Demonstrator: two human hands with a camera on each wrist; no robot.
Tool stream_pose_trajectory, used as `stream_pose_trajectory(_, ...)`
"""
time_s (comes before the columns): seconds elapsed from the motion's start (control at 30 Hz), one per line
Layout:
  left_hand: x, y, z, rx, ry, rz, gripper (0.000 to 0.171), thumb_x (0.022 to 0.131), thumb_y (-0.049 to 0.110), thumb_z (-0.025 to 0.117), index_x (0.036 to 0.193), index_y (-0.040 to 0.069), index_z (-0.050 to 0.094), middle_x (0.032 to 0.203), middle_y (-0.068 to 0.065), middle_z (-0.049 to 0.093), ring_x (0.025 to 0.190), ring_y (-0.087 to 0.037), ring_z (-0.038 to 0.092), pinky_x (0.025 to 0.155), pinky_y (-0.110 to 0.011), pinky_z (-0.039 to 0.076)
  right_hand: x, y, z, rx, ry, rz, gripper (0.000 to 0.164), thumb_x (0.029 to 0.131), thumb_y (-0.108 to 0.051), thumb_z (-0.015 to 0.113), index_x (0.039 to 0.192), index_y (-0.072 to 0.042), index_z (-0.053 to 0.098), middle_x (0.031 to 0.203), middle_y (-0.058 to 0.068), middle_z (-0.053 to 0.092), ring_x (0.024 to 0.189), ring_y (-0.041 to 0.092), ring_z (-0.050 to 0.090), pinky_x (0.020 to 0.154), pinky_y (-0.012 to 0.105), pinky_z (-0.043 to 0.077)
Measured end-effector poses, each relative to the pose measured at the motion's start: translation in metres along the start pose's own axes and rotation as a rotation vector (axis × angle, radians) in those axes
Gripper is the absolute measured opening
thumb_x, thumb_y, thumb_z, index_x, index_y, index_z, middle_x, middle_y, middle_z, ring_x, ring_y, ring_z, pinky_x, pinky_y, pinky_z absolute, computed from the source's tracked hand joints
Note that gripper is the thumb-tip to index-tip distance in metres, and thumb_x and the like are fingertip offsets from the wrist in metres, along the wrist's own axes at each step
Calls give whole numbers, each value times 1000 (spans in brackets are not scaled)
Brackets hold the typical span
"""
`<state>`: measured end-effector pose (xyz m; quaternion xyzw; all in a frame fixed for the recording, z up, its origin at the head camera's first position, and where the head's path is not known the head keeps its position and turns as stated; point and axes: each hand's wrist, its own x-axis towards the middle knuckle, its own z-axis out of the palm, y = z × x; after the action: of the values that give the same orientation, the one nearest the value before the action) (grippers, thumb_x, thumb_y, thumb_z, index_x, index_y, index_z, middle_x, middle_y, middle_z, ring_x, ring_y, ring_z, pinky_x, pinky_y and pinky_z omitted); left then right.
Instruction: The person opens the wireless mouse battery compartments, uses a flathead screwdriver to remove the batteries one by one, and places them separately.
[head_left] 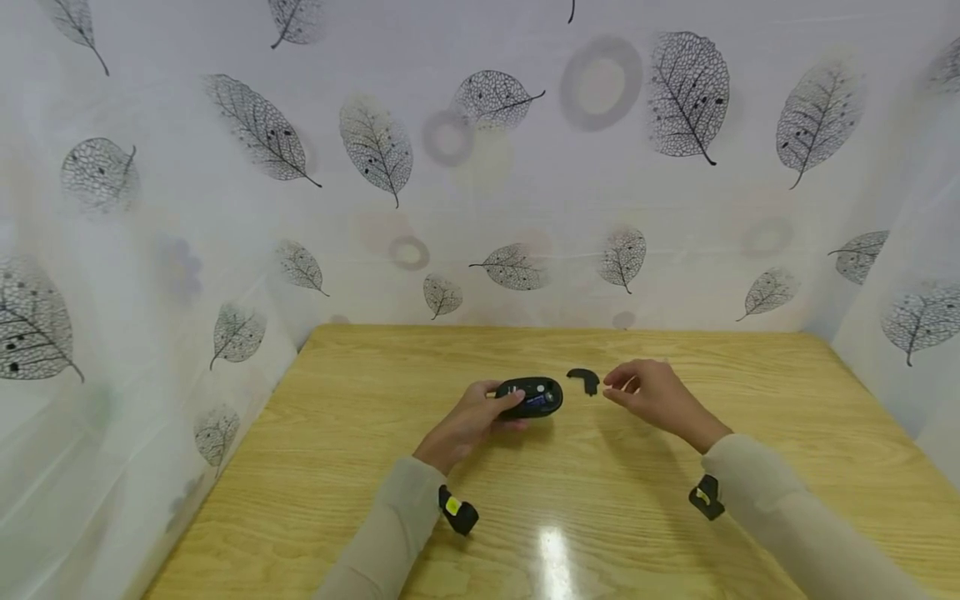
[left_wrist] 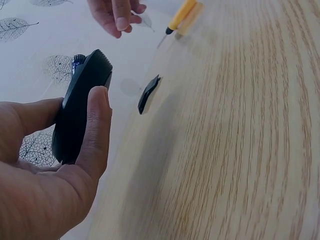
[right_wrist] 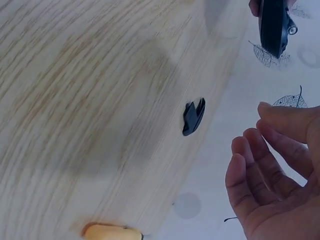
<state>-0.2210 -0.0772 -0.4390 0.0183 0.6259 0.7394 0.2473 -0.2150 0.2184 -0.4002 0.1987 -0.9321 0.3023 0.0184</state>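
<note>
My left hand [head_left: 471, 417] grips a black computer mouse [head_left: 551, 407] above the table, its underside turned up with the thumb across it. A blue battery [head_left: 537, 400] shows in its open compartment; in the left wrist view a battery end [left_wrist: 78, 61] sticks out past the body. Just right of the mouse, the curved black battery cover [head_left: 587, 379] lies on the wood, also seen in the right wrist view. Beside the cover, my right hand [head_left: 654, 395] hovers with loosely bent fingers and holds nothing.
A yellow-handled screwdriver [left_wrist: 181, 15] lies on the table past the cover, hidden behind the right hand in the head view. The wooden table [head_left: 525, 500] reaches back to a leaf-printed curtain [head_left: 517, 192], which also hangs along both sides.
</note>
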Motion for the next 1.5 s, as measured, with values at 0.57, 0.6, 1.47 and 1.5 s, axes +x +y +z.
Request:
stream_pose_trajectory(0.57,6,-1,5,23,31,-5,59,102,19,64,148,-8,39,125,-25,61,96,-32,74,88,-35,60,12,-22,20,107,24,-159,19,91,-12,78,107,-3,78,96,6,69,77,11,60,68,27,55)
stream_pose_trajectory(0.6,6,-1,5,20,33,-10,59,102,19,65,148,-8,40,126,-25,61,97,-32,73,88,-35,60,12,-23,21,111,24,-164,19,90,-12,78,107,-3,78,95,6,69,76,11,60,67,27,55)
stream_pose_trajectory(1.47,7,-2,10,7,27,-7,61,101,20,65,148,-8,38,127,-25,60,103,-35,71,90,-36,59,18,-34,41,134,10,-162,20,90,-11,79,107,-2,78,95,6,63,71,13,50,57,25,45)
stream_pose_trajectory(1.5,7,-1,11,6,25,-7,61,101,20,65,148,-8,38,126,-25,60,103,-35,71,90,-36,59,18,-34,42,131,12,-161,20,90,-11,79,107,-2,79,95,6,63,71,13,49,57,25,44)
